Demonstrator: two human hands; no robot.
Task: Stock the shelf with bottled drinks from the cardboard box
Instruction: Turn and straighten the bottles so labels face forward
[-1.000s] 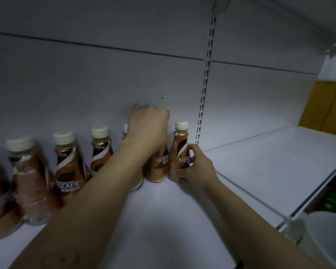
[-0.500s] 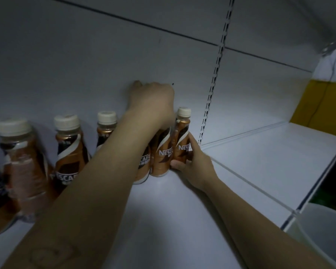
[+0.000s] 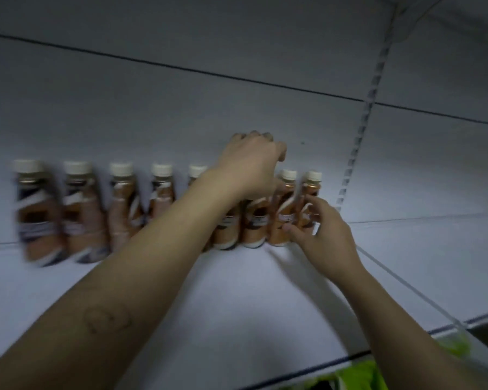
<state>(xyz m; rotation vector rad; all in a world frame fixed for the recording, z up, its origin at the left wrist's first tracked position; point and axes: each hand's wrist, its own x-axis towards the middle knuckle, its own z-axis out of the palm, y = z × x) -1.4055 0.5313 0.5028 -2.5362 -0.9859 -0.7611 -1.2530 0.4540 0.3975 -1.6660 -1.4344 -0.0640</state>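
Note:
Several brown coffee bottles with white caps stand in a row (image 3: pixel 158 209) along the back of the white shelf (image 3: pixel 237 305). My left hand (image 3: pixel 251 161) reaches over the row and is closed over the top of a bottle (image 3: pixel 254 226), hiding its cap. My right hand (image 3: pixel 321 232) is in front of the rightmost bottle (image 3: pixel 312 192), fingers spread, fingertips touching its label and the bottle beside it (image 3: pixel 285 209). The cardboard box is out of view.
A slotted metal upright (image 3: pixel 358 136) runs down the back panel just right of the row. Bare shelf (image 3: pixel 420 263) continues to the right of it. Green packaging (image 3: pixel 361 375) shows below the shelf's front edge at the bottom right.
The view has swung left, showing more of the row. My right hand has loosened from its grip on the rightmost bottle, fingers now spread. My left hand stays on a bottle top.

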